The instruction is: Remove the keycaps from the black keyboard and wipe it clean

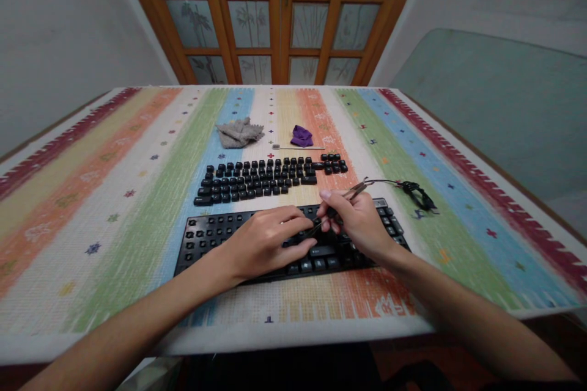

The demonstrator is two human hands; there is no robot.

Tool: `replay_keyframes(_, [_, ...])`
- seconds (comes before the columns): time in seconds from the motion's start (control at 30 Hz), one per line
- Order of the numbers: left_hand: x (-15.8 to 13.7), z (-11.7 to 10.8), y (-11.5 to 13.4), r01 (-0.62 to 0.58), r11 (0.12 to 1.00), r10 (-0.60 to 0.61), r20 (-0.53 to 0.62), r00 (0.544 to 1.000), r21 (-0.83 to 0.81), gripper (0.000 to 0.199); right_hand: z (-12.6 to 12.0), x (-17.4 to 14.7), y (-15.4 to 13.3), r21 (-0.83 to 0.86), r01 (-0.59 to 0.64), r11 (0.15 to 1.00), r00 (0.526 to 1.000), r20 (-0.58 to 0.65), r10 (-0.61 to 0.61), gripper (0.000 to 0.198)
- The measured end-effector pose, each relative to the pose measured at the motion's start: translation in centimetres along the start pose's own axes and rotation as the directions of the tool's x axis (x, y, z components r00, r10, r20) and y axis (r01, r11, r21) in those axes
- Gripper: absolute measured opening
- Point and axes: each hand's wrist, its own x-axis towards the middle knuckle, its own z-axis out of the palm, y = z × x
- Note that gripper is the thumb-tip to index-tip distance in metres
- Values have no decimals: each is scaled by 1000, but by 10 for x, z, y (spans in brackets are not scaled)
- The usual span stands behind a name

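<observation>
A black keyboard (206, 226) lies on the striped tablecloth; its left part shows bare key sockets, while keycaps sit on its right and lower parts. My left hand (261, 238) rests over the middle of the keyboard, thumb and index finger apart beside a tool's tip. In my right hand (360, 223) is a slim metal tool (358, 189), its two-pronged end sticking up past my fingers. The tool's dark lower end points down at the keys near my left fingertips. My fingers hide much of the tool, so its exact kind is unclear.
Loose black keycaps (250, 180) lie in rows behind the keyboard. Farther back are a grey cloth (239, 133), a purple cloth (301, 135) and a thin toothbrush (298, 147). A bundled black cable (417, 194) lies at the right. Beyond the table (160, 134) stand wood-framed glass doors (279, 18).
</observation>
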Motion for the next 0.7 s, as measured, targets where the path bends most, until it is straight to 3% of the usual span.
replay_keyframes(0.2, [2, 6, 3, 42, 998, -41, -19, 999, 50, 12, 0, -1, 2, 24, 9, 1000, 999, -38, -8, 43])
replay_keyframes(0.27, [3, 10, 5, 103, 995, -103, -73, 992, -8, 14, 0, -2, 5, 33, 20, 999, 998, -67, -18, 43])
replay_keyframes(0.33, [5, 14, 7, 208, 964, -230, -126, 965, -168, 23, -1, -3, 7, 46, 38, 998, 995, -95, -33, 42])
replay_keyframes(0.43, [8, 18, 7, 346, 803, -436, -83, 896, -486, 36, -2, -4, 8, 49, 82, 995, 989, -127, -75, 41])
replay_keyframes(0.5, [11, 18, 5, 372, 692, -485, -17, 874, -618, 31, -3, -5, 8, 30, 114, 993, 983, -147, -108, 40])
replay_keyframes(0.7, [10, 21, -2, 412, 482, -560, 90, 823, -773, 28, -3, -8, 6, -36, 183, 982, 971, -149, -187, 42])
